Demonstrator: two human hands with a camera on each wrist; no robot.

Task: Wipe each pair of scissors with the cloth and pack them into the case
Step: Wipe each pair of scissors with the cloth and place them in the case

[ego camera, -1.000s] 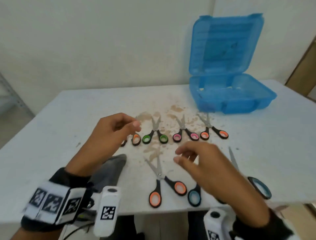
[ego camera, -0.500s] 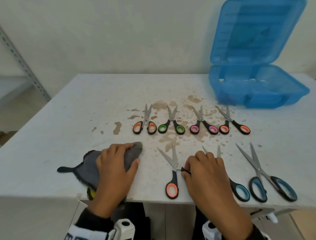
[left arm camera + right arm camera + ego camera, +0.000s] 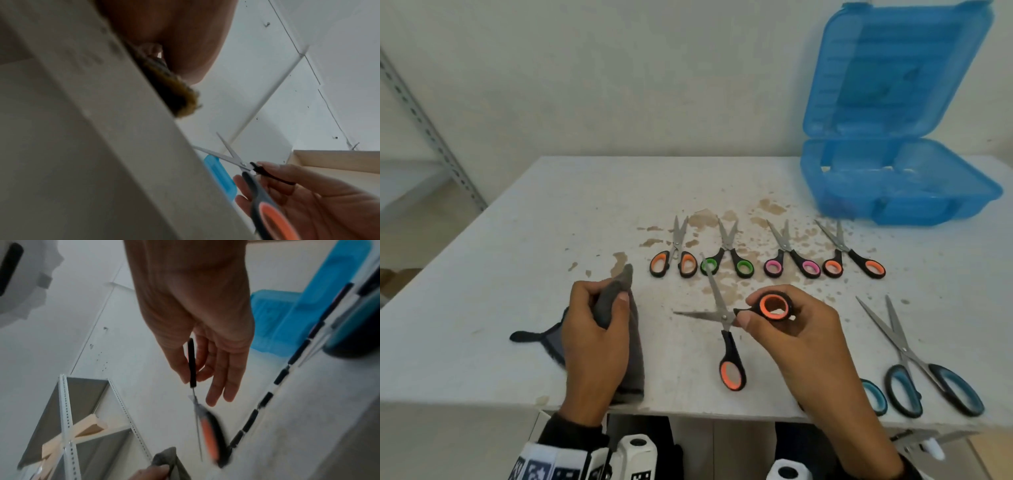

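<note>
Orange-handled scissors (image 3: 726, 317) are held up off the white table (image 3: 517, 274) by the right hand (image 3: 787, 329), one black loop with its orange lining pinched between thumb and fingers, the steel blades splayed wide apart and the other loop hanging toward the table's near edge. No brand or writing can be made out on scissors or case; only square black-and-white marker patterns are seen on the wrist bands. Just left of the blades, the grey cloth (image 3: 630, 359) is gripped by the left hand (image 3: 595, 335), a soft fold bunched under curled fingers. Four small scissors (image 3: 767, 253) are laid in a row beyond, over brown stains. Blue-handled scissors (image 3: 921, 370) are seen at the right. Well back, the translucent blue plastic case (image 3: 893, 192) is stood open.
</note>
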